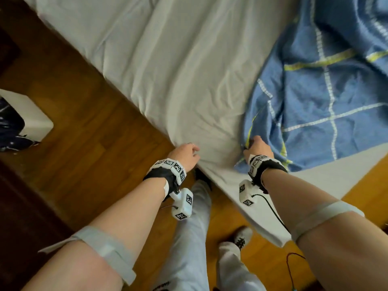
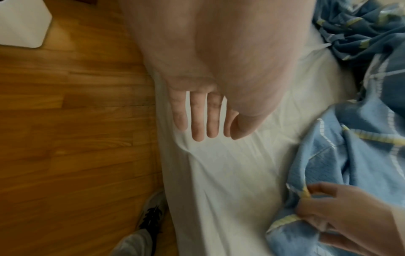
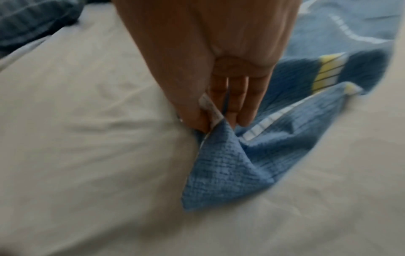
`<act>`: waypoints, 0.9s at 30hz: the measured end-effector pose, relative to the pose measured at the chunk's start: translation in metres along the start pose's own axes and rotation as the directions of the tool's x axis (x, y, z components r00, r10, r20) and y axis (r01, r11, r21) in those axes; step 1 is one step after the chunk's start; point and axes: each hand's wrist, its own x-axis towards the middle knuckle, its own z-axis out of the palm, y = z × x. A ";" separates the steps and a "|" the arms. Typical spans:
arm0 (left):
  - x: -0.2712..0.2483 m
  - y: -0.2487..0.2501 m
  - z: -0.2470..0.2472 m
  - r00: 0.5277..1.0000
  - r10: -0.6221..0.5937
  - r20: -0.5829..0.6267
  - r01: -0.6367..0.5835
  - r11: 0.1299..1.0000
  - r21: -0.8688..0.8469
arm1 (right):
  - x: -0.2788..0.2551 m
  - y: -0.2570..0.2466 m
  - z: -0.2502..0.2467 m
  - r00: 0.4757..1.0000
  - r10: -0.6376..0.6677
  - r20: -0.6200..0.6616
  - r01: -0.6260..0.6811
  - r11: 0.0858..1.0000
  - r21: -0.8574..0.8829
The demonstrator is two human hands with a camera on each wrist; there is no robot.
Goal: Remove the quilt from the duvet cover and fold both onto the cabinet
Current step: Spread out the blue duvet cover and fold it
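Note:
A blue duvet cover (image 1: 315, 91) with white and yellow grid lines lies crumpled on the right of the bed. My right hand (image 1: 257, 147) pinches its near corner between thumb and fingers (image 3: 219, 110); the same corner (image 2: 306, 194) shows in the left wrist view. White bedding (image 1: 178, 70) is spread flat over the rest of the bed; I cannot tell whether it is the quilt or a sheet. My left hand (image 1: 186, 154) hovers at its near corner with fingers (image 2: 197, 117) straight and holds nothing.
Wooden floor (image 1: 84, 133) runs along the bed's left side. A white box-like piece of furniture (image 1: 31, 114) with dark clothing (image 1: 10, 127) beside it stands at the far left. My feet (image 1: 241, 238) are at the bed's corner, near a thin cable (image 1: 294, 267).

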 end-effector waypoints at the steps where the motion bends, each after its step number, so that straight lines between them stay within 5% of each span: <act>1: -0.004 0.005 -0.002 1.000 0.018 -0.005 -0.018 1.000 0.024 | -0.006 0.006 -0.010 0.999 -0.030 -0.015 0.030 0.999 0.027; 9: -0.092 0.115 -0.008 0.928 0.341 -0.152 -0.277 0.901 0.332 | -0.137 0.064 -0.109 0.982 -0.122 -0.145 0.144 0.978 0.149; 15: -0.219 0.238 0.022 0.679 0.698 -0.227 -0.423 0.625 0.656 | -0.286 0.165 -0.197 0.897 -0.256 -0.360 0.305 0.948 0.087; 21: -0.344 0.320 0.047 0.386 0.822 -0.419 -0.506 0.568 0.649 | -0.416 0.264 -0.263 0.812 -0.271 -0.518 0.373 0.922 0.102; 23: -0.375 0.336 0.048 0.368 0.842 -0.396 -0.531 0.539 0.654 | -0.452 0.287 -0.271 0.792 -0.232 -0.565 0.375 0.915 0.150; 27: -0.419 0.354 0.049 0.503 0.847 -0.174 -0.508 0.452 0.733 | -0.505 0.324 -0.281 0.687 -0.080 -0.723 0.387 0.881 0.270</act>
